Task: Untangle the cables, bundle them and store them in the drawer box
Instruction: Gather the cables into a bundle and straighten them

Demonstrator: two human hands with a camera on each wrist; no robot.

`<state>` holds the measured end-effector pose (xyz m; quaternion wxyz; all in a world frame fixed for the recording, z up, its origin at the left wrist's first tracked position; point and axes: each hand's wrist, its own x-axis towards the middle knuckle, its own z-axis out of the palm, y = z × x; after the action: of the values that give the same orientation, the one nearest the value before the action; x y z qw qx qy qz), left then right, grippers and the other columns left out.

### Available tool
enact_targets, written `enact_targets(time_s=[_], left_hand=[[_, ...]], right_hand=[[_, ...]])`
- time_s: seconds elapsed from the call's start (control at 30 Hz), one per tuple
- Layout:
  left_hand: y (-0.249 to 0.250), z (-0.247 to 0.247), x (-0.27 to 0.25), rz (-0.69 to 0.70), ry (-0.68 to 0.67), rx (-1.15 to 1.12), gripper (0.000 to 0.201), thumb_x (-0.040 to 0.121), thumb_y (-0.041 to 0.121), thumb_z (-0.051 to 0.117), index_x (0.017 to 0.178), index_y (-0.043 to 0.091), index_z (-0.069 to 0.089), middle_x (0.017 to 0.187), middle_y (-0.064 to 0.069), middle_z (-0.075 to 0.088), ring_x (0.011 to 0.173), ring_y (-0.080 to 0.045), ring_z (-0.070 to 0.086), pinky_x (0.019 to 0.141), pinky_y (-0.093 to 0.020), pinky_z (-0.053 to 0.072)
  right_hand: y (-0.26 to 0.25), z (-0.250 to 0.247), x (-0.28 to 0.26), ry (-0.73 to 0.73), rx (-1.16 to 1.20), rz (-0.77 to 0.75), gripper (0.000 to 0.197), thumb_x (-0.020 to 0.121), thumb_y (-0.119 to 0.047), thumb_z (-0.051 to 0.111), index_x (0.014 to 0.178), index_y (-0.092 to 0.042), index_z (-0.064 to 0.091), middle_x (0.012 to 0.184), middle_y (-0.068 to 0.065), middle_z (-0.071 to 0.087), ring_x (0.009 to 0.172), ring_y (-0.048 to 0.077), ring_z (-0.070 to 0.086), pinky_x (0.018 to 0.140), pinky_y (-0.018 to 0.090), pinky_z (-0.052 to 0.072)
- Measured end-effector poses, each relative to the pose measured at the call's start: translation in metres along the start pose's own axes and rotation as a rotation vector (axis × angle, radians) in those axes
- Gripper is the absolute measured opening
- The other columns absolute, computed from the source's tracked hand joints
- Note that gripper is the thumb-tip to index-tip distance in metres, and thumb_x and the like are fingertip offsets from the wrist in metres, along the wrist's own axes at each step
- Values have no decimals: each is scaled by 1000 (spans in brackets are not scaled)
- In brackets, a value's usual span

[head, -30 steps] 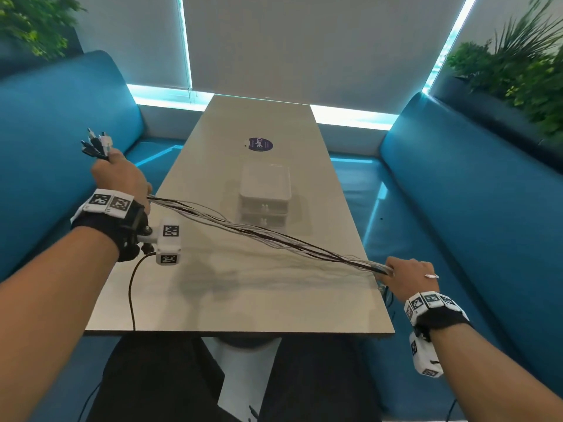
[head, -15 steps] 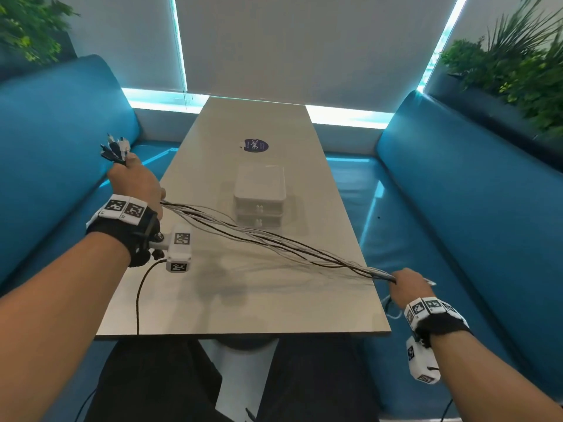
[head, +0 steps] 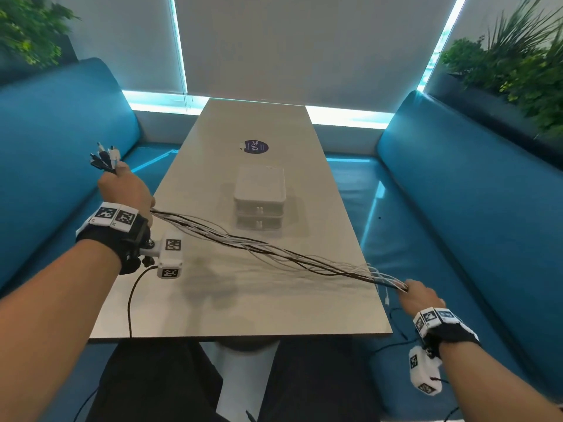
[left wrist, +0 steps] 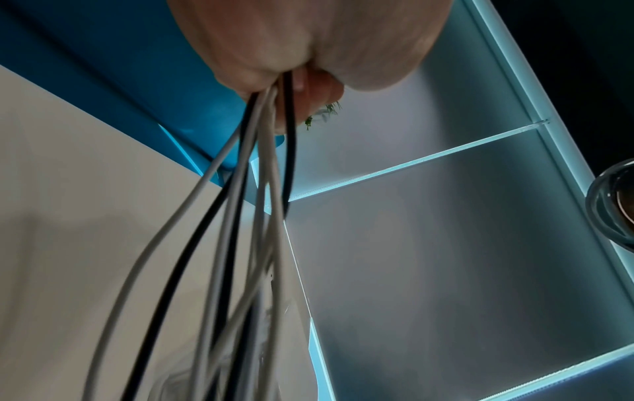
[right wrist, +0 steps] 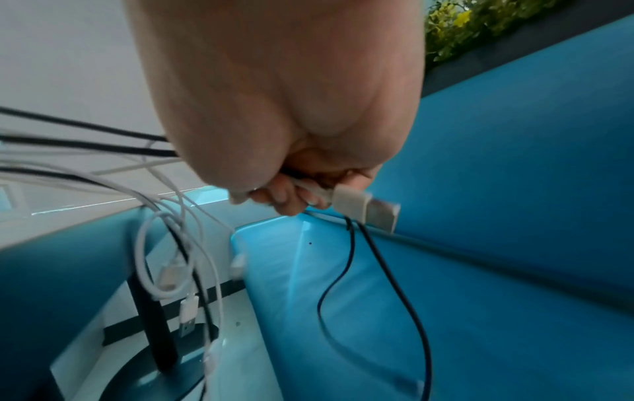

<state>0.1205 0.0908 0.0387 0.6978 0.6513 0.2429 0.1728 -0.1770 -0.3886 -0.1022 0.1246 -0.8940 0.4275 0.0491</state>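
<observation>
Above the table (head: 213, 306), black and white cables (head: 274, 249) span taut — left hand (head: 126, 190) clenches the plug ends, right hand (head: 422, 295) grips the far end, now lower and farther right.

Smooth rubbery black and white cables (head: 274, 248) with glossy plastic plugs (head: 105, 156), matt white plastic drawer box (head: 259, 197) on smooth satin table (head: 213, 306), slightly shiny teal leather-like benches (head: 475, 208), matt fabric blinds (head: 304, 47).
</observation>
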Motion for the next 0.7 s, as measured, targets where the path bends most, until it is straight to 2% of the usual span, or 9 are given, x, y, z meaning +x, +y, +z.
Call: enact_targets(time_s=[0.07,0.17,0.23,0.33,0.43,0.5,0.6,0.67,0.7], left_hand=[[-2,1,0,13,-5,11,46,99,44,40,123,9,57,107,-9,63,78,-28,58,53,-32,53],[-5,0,2,19,-14,22,45,99,45,40,121,9,57,104,-8,63,76,-27,57,55,-34,53],[-8,-1,5,21,-13,27,47,98,47,41,120,9,58,105,-10,66,80,-34,63,57,-36,55],[-12,-1,6,34,10,61,52,93,51,42,117,10,61,115,-16,69,98,-41,68,72,-49,60],[-12,1,6,26,-6,59,53,91,52,42,118,10,60,117,-17,68,103,-41,66,80,-54,59],[-13,0,8,35,1,63,54,89,54,41,116,12,60,116,-16,68,103,-41,66,84,-56,57],[-18,0,15,57,22,75,55,87,57,41,113,14,61,113,-14,69,100,-41,68,84,-57,57],[-22,3,17,62,22,97,58,85,60,40,110,12,61,109,-15,70,93,-43,69,81,-58,58],[-24,5,17,55,12,104,58,85,61,40,108,13,60,107,-14,70,89,-43,69,79,-58,58]], right_hand=[[-1,2,-1,1,111,-19,18,95,-36,48,95,-19,43,83,6,60,78,30,58,76,37,44],[-4,-1,-9,-54,259,-148,38,91,-38,62,107,-23,32,80,8,63,70,25,61,61,34,44],[-9,-5,-17,-94,294,-227,39,89,-32,65,108,-25,31,75,7,66,66,22,62,58,32,44],[-11,-4,-16,-82,289,-260,21,86,-25,67,93,-18,48,74,3,66,70,22,61,63,31,46],[-5,-4,-13,-105,218,-257,17,82,-33,71,79,-19,62,80,-4,67,82,21,63,71,32,48],[2,-2,-11,-190,214,-253,13,80,-36,73,85,-27,67,91,-9,68,91,15,64,77,30,45],[7,-1,-8,-321,268,-271,31,80,-35,70,110,-34,63,109,-10,65,103,11,62,90,32,46],[2,-6,-10,-342,333,-286,36,87,-33,61,123,-28,59,115,-3,65,101,11,61,91,32,45],[-2,-8,-11,-331,363,-284,35,90,-34,54,122,-24,60,116,1,65,100,14,61,90,33,44]])
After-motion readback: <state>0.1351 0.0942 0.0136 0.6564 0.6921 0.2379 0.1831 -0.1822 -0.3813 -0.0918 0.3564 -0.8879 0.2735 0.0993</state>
